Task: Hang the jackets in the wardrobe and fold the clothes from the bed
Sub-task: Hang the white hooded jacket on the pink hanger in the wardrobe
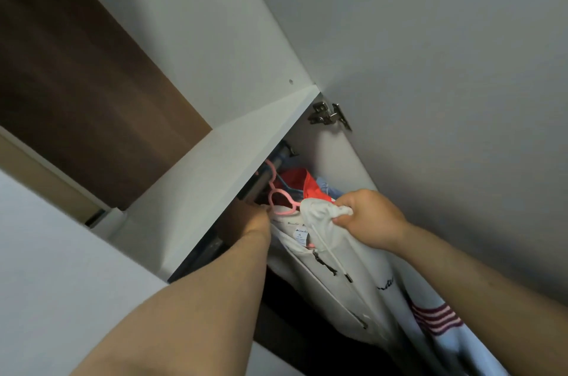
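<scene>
White jacket was inside the wardrobe, up near the rail, on a pink hanger. I couldn't confirm the hook was seated on the rail.

Handling, my read: soft, light cotton-type fabric that slumps and bunches with no stiffness. It would slide off the hanger shoulders if tugged sideways. The hanger is the only rigid part, so take hold there, at the neck or hook, to steer. Use the fabric only to steady or straighten it. The drawstring and zip hung loose and could snag.

Right hand was raised, forearm angled up from lower right, fingers curled tight round a bunch of the hood. Left hand reached up and in just beside the hanger, wrist straight. Its fingers were hidden behind the wardrobe panel and collar, so I couldn't tell the grip.

A red garment hung right behind, and a striped one lower right. It was crowded there.
</scene>
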`<state>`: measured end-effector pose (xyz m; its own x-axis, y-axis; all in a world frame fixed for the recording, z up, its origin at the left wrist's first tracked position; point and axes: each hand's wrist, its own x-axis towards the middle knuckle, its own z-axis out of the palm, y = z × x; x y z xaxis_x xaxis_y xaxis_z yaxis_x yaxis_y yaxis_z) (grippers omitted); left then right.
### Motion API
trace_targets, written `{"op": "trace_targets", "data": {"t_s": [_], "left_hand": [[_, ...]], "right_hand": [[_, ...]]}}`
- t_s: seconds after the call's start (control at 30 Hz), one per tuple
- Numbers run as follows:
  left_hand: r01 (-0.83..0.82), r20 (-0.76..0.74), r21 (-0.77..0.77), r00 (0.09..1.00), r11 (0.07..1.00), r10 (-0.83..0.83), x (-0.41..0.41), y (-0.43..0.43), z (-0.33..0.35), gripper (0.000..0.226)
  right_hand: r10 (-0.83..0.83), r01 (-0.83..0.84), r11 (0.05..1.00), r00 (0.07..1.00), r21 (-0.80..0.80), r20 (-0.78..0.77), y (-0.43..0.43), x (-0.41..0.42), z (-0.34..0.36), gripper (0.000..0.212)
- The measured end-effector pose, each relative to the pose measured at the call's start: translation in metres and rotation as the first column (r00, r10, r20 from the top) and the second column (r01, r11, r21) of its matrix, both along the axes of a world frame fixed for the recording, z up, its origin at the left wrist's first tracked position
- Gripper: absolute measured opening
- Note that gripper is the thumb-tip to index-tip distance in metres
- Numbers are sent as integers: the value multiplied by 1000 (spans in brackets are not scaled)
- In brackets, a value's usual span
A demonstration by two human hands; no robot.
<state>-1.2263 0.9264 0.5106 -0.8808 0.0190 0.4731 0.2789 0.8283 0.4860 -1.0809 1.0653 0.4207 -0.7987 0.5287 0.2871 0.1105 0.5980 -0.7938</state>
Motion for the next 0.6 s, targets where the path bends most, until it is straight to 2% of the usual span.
{"op": "trace_targets", "data": {"t_s": [0.1, 0.17, 0.37, 0.4, 0.53, 0.6], "left_hand": [[-65, 166, -55, 983, 996, 73, -21, -2, -13, 68], [-100, 291, -1, 952, 995, 96, -27, 3, -17, 63], [10, 474, 3, 880, 1000, -10, -50, 9, -18, 45], [13, 475, -13, 880, 1000, -5, -52, 7, -17, 45], [-68, 319, -88, 943, 994, 93, -50, 2, -23, 55], [-92, 243, -185, 960, 978, 136, -47, -1, -26, 57]], "right_hand": [[-19, 18, 999, 1000, 39, 22, -2, -6, 4, 21], [-16, 14, 999, 999, 50, 32, -2, -7, 5, 23], [-9, 3, 998, 997, 69, 74, -6, -11, 6, 19], [-8, 2, 997, 997, 74, 77, -6, -13, 7, 19], [-14, 7, 997, 996, 82, 91, -4, -19, 12, 17], [-11, 2, 996, 995, 87, 95, -5, -24, 14, 16]]}}
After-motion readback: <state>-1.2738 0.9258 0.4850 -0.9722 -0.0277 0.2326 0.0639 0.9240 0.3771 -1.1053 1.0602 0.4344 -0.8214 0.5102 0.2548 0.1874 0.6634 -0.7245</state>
